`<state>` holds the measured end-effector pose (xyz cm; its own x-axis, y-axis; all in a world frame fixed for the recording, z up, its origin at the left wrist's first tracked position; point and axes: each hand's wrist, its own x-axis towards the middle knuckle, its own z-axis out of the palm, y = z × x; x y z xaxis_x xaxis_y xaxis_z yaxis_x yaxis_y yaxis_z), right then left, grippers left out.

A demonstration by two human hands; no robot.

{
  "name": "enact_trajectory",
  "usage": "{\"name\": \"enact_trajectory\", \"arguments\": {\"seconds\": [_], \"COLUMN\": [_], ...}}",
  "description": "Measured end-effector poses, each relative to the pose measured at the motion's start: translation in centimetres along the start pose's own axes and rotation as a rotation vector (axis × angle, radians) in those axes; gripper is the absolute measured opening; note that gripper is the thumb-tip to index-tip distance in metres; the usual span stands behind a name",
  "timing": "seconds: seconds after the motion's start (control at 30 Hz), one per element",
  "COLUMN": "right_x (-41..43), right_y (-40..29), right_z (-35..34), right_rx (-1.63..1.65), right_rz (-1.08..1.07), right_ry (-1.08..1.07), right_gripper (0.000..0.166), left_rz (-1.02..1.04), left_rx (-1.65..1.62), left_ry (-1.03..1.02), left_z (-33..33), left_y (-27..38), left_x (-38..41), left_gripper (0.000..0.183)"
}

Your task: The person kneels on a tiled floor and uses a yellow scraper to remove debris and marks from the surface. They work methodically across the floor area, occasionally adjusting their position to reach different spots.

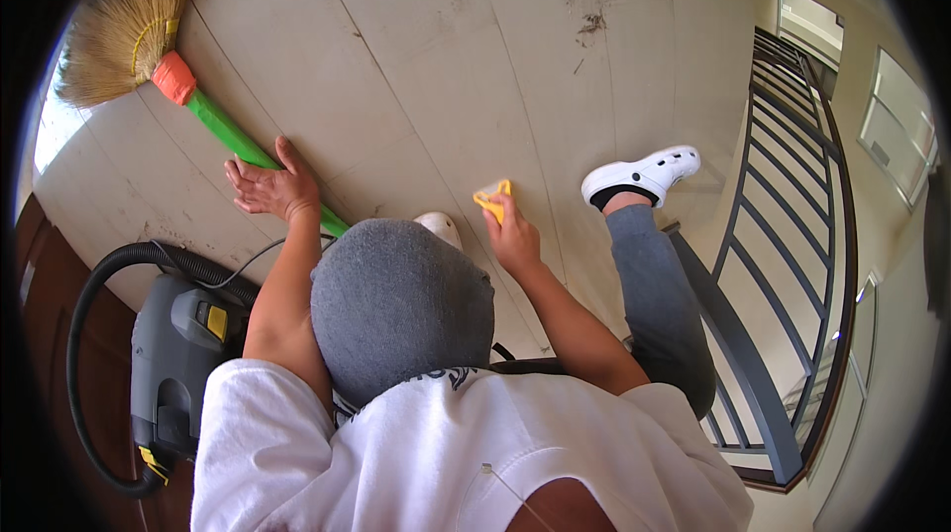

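Note:
My left hand (275, 186) is spread, fingers apart, over the green handle (223, 127) of a soft broom; whether it touches the handle is unclear. The broom's straw head (141, 19) fans out at the upper left, bound with orange-red wrap at its neck. In my right hand (514, 235) is a small yellow scraper (494, 198), its pale edge turned toward the tiled floor (416, 71). Contact between scraper and floor cannot be made out. Dark debris (592, 25) lies on the tiles farther ahead.
A grey and black vacuum cleaner (167, 354) with a ribbed hose stands at the left by a brown wooden door (56, 294). A metal railing (787, 183) curves along the right. My bent knee (405, 302) and a white clog (643, 175) take up the near floor.

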<state>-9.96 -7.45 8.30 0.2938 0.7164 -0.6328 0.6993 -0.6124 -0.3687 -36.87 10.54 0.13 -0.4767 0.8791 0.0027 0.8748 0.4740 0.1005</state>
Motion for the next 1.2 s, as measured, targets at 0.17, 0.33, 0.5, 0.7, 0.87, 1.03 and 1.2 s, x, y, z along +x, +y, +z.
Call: {"name": "enact_trajectory", "arguments": {"seconds": [0.17,0.33,0.5,0.7,0.87,1.03,1.2], "right_x": [8.8,4.1,6.9,0.3,8.2,9.3,-3.0], "right_y": [-7.3,-1.5,-4.3,3.3,-2.4,0.2,10.8], "right_z": [-2.3,-0.6,-2.5,-0.1,-2.9,-4.6,-1.7], "right_rx": [0.063,0.058,0.002,-0.077,-0.016,0.0,0.037], "right_rz": [-0.071,-0.102,-0.166,-0.171,-0.276,-0.287,-0.166], "right_ry": [0.019,0.082,0.018,-0.08,0.075,0.09,-0.113], "right_gripper": [0.028,0.029,0.026,0.025,0.024,0.026,0.029], "left_rz": [-0.019,-0.015,0.02,0.006,0.337,0.529,0.379], "left_rx": [0.006,-0.026,-0.119,-0.192,-0.154,-0.03,-0.174], "left_ry": [-0.023,0.012,0.018,0.02,-0.109,-0.371,-0.367], "left_z": [0.4,0.2,0.6,-0.5,-4.9,-9.1,-8.9], "left_y": [0.2,0.1,-0.3,-2.2,-2.1,-5.2,-7.3], "left_x": [-0.1,0.1,0.2,-1.9,-13.6,-20.9,-23.5], "left_gripper": [0.081,0.079,0.078,0.075,0.064,0.048,0.05]}}
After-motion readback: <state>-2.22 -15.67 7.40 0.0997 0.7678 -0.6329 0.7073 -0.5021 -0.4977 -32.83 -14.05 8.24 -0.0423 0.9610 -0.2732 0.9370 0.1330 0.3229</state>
